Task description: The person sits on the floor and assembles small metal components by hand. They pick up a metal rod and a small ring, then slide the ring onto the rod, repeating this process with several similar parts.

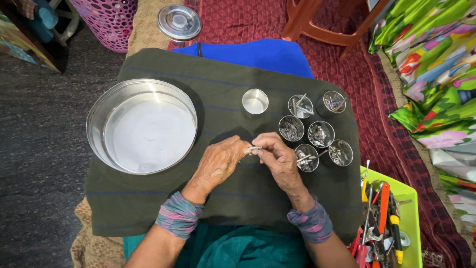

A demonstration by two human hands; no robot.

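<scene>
- The fingers (pixel 259 144) of both hands meet at one spot, pinching a small metal piece (pixel 255 148) between their tips; it is too small to tell what kind of hardware it is.
- The left hand (pixel 218 164) lies knuckles up, wrist bent inward, its thumb and forefinger closed on the left end of the piece.
- The right hand (pixel 280 159) comes in from the other side, fingers curled and pressed on the right end; both wrists wear knitted cuffs (pixel 179 216) of blue and pink.
- The hands hover just above a dark cloth (pixel 148 198) spread over a patterned red mat (pixel 362 84) on the floor.
- Just right of the fingers stands a cluster of six small steel cups (pixel 321 134) holding screws and other small metal parts; one empty cup (pixel 255 101) stands apart, above the fingers.
- Well left of the fingers rests a big round steel tin (pixel 99 111), shallow and empty.
- Far above, past a blue cloth (pixel 258 53), a steel lid (pixel 179 22) lies beside a pink basket (pixel 106 20).
- Below and right of the fingers, a green tray (pixel 412 213) holds screwdrivers and pliers.
- Bright flowered fabric (pixel 431 54) fills the far right.
- The piece is silvery, slim and short, held level and clear of the cloth.
</scene>
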